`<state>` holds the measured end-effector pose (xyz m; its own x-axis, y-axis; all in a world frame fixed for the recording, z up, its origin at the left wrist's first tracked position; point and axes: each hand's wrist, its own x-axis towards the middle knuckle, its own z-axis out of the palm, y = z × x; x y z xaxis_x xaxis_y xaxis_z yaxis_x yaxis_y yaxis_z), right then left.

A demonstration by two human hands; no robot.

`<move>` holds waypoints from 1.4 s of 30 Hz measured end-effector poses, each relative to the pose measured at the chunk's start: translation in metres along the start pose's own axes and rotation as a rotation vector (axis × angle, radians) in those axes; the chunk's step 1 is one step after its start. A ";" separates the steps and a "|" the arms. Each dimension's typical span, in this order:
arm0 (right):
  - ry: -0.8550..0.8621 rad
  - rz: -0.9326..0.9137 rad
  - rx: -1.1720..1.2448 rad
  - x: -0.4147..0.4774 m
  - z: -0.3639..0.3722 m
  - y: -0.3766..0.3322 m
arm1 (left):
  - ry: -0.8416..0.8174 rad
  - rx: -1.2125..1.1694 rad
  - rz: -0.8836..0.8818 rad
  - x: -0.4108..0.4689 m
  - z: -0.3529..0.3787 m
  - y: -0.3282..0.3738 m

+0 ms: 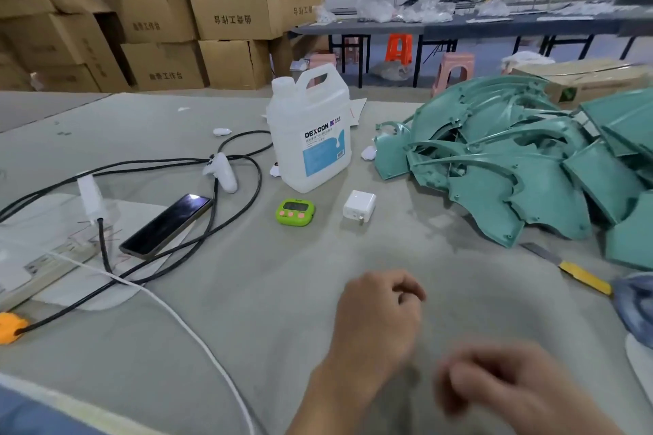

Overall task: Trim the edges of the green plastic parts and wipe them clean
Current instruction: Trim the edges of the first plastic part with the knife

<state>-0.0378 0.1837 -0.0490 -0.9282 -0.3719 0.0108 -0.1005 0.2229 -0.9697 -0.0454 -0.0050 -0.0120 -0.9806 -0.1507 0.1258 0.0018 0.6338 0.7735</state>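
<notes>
1. The green plastic parts (512,169) lie in a loose, interlocked heap on the right side of the bench (282,293). They are well apart from both hands and none is separated out, so I judge trimming has not begun on any piece in view.
2. The left hand (380,314) hovers over bare bench at near centre, its fingers curled in on nothing.
3. The right hand (494,388), nearer and to the right, is motion-blurred. Its fingers look bent, but I cannot tell whether it holds anything.
4. A yellow-handled utility knife (579,272) lies flat just beside the near edge of the heap, blade end toward the parts. A blue-grey cloth (636,300) lies at its handle end, at the right edge. Both sit on the right-hand side, probably so cutter and wipe are within reach of the pile.
5. A translucent white jug (311,131) labelled DEXCON stands upright left of the heap with its cap on. It is likely the cleaning liquid. The level inside is not readable.
6. A green timer (295,212) and a white charger plug (359,205) lie just near of the jug.
7. A phone (166,226), a power strip (46,268) and black cables (229,222) keep to the left, away from the working side.
8. A cardboard box (583,81) lies behind the heap, its contents hidden. Stacked cartons (159,11) at far left are closed.
</notes>
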 end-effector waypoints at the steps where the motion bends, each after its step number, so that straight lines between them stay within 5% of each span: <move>1: 0.041 0.004 -0.011 0.014 0.007 -0.009 | 0.039 0.037 -0.007 0.014 0.001 -0.003; 5: 0.401 0.070 -0.112 0.074 0.021 -0.015 | 0.199 0.208 0.090 0.064 0.005 -0.039; 10: 0.514 0.008 -0.261 0.094 0.013 -0.018 | 0.365 0.450 0.154 0.109 -0.030 -0.079; 25: 0.460 0.034 -0.252 0.093 0.002 -0.019 | 0.288 0.645 -0.091 0.112 -0.018 -0.084; 35: 0.472 0.129 -0.426 0.095 -0.006 -0.011 | 0.147 0.539 0.333 0.088 0.049 -0.031; 42: 0.551 0.172 -0.471 0.091 -0.023 -0.004 | 0.098 0.384 0.298 0.097 0.097 0.000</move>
<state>-0.1300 0.1696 -0.0386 -0.9773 0.1815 0.1096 0.0343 0.6458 -0.7628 -0.1590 0.0540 -0.0596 -0.9254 0.0204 0.3784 0.1883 0.8912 0.4127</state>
